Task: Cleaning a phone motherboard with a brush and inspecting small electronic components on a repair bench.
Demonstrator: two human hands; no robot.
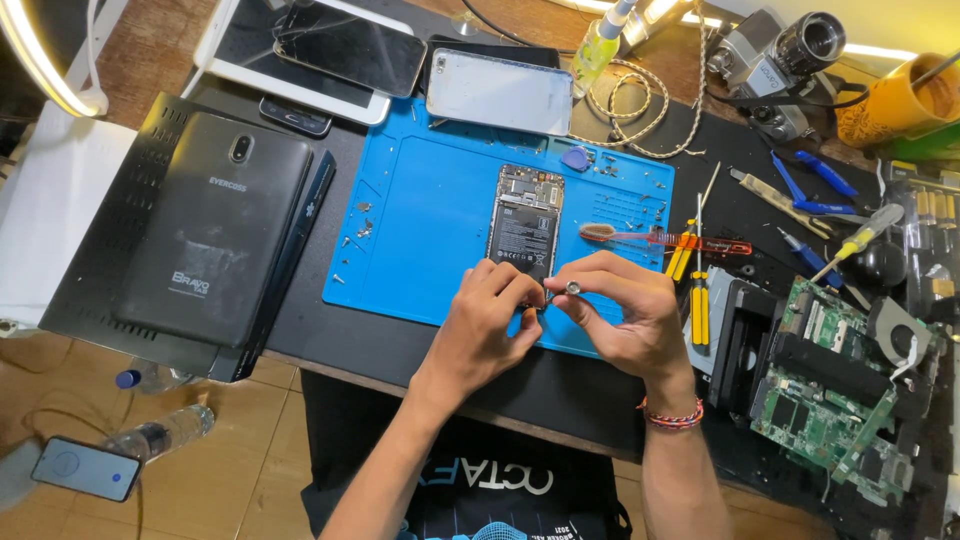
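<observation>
An opened phone [525, 222] lies back-off on a blue work mat [420, 240], its battery and circuit board exposed. My left hand [487, 320] rests at the phone's lower end, fingers pinched together there. My right hand [625, 310] sits just right of it, thumb and forefinger pinching a small silver-tipped tool [572, 288] pointed at the phone's bottom edge. What the left fingers hold is hidden. A red bead bracelet circles my right wrist.
A toothbrush [640, 237] and screwdrivers [697, 290] lie right of the phone. A black tablet [215, 225] sits left, other phones [500, 92] at the back, a green circuit board [830, 400] right. Small screws dot the mat.
</observation>
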